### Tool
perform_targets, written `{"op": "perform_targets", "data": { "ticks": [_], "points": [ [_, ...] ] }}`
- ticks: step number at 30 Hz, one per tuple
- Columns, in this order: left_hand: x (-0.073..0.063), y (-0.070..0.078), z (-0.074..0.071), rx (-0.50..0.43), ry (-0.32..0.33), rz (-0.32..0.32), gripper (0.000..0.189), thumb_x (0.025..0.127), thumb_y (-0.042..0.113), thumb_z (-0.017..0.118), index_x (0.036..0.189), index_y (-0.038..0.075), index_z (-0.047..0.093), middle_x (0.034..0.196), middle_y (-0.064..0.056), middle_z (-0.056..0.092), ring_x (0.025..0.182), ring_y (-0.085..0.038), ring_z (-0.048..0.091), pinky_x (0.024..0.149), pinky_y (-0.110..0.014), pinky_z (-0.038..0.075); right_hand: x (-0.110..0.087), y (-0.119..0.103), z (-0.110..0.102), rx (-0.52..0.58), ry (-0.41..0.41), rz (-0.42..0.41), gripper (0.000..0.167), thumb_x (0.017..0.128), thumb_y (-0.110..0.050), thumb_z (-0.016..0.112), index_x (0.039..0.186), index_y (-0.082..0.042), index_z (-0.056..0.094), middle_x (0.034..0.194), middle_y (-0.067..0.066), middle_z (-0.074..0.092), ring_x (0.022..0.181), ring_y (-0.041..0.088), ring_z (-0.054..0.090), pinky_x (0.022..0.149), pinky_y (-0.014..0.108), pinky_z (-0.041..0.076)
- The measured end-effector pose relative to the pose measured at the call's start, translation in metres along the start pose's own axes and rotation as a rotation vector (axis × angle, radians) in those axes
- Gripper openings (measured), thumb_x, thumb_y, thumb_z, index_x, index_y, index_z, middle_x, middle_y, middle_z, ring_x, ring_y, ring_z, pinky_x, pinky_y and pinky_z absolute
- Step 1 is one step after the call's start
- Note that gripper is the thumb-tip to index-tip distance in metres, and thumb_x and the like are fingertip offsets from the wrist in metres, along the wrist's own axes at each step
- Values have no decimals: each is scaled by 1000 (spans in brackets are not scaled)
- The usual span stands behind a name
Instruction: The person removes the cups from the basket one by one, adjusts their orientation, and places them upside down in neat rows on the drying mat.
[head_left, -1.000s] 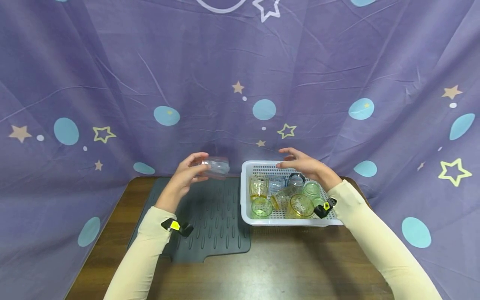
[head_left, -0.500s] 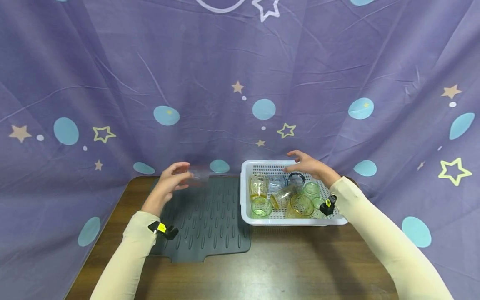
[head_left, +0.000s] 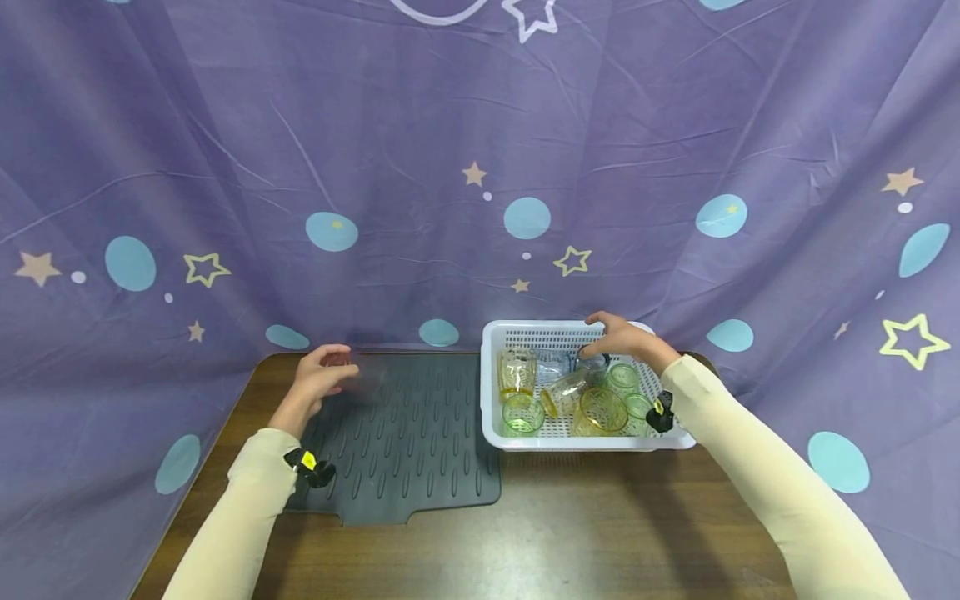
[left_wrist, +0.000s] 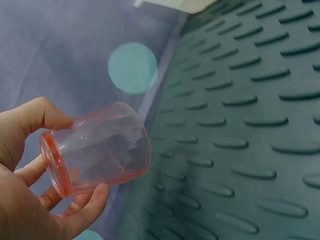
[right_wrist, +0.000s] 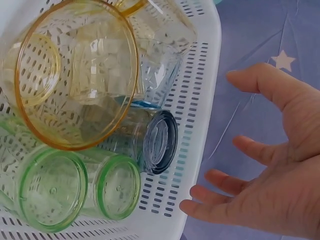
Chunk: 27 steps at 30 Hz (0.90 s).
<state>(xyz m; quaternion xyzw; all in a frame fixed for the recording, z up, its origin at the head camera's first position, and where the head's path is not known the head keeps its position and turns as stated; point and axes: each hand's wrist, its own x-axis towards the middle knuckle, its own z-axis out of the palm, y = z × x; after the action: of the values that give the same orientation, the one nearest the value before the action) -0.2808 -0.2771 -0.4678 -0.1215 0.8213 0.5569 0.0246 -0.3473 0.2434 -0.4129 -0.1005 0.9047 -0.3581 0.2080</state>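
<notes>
Pink glass (left_wrist: pixel 107 150) is held near the far left corner of the ribbed grey mat (head_left: pixel 420 442), and the step in hand looks like setting it down there. Right of the mat stands a white basket (head_left: pixel 570 444) of other glasses (head_left: pixel 602 414), several lying on their sides. Above the basket the right hand (head_left: pixel 621 339) has its fingers spread and grips nothing. By the mat's far left corner, the left hand (head_left: pixel 311 385) pinches the glass by its sides between thumb and fingers. Placing it seems to call for turning the glass from its tilt and lowering it gently; contact with the mat cannot be made out. Clear and thin-looking, the glass is faintly pink along its walls, deepening to coral red at the thick end nearest the palm, probably its base.
</notes>
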Motion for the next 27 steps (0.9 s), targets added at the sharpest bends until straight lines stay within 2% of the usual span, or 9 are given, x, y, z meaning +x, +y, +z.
{"op": "perform_targets", "data": {
  "ticks": [3, 6, 10, 13, 18, 22, 27],
  "points": [
    [3, -5, 0, 43, 13, -10, 58, 89, 13, 70, 142, 4, 50, 139, -18, 56, 102, -11, 60, 93, -45, 56, 2, 1, 1, -37, 21, 19, 79, 91, -20, 72, 155, 1, 29, 161, 35, 17, 147, 52, 23, 113, 64, 36],
    [5, -10, 0, 90, 21, -14, 58, 88, 13, 72, 141, 3, 51, 146, -23, 53, 116, -26, 59, 92, -47, 56, 7, 2, 3, -87, 34, 28, 78, 90, -19, 73, 153, 1, 31, 161, 37, 14, 150, 53, 12, 114, 64, 34],
    [7, -12, -1, 159, 40, -11, 56, 86, 12, 73, 138, 2, 54, 143, -25, 56, 127, -38, 56, 94, -47, 55, 15, 5, 4, -176, 10, 0, 76, 87, -16, 74, 150, 5, 37, 159, 37, 22, 148, 53, 21, 113, 61, 38],
    [9, -13, -2, 209, 55, -1, 54, 85, 11, 74, 135, 1, 56, 140, -26, 58, 129, -41, 56, 98, -47, 53, 22, 9, 6, -226, -18, -17, 73, 84, -12, 75, 147, 7, 41, 156, 34, 33, 137, 48, 40, 107, 55, 45],
    [11, -15, -3, 269, 59, 22, 51, 83, 9, 75, 130, 0, 59, 137, -27, 60, 128, -42, 56, 101, -49, 52, 32, 15, 10, -284, -40, -21, 70, 79, -7, 77, 140, 6, 47, 146, 32, 46, 109, 32, 56, 89, 41, 52],
    [12, -17, -3, 291, 55, 25, 50, 83, 8, 76, 130, -1, 60, 136, -28, 60, 127, -43, 56, 101, -51, 52, 35, 18, 11, -287, -57, -4, 71, 75, -4, 78, 139, 6, 49, 140, 30, 51, 93, 26, 56, 80, 36, 51],
    [12, -18, -5, 319, 47, 5, 51, 84, 10, 75, 131, 0, 59, 138, -27, 60, 128, -43, 55, 102, -53, 51, 39, 21, 13, -285, -62, 1, 72, 73, -2, 77, 139, 5, 49, 138, 30, 52, 97, 27, 54, 80, 35, 49]
  ]
}}
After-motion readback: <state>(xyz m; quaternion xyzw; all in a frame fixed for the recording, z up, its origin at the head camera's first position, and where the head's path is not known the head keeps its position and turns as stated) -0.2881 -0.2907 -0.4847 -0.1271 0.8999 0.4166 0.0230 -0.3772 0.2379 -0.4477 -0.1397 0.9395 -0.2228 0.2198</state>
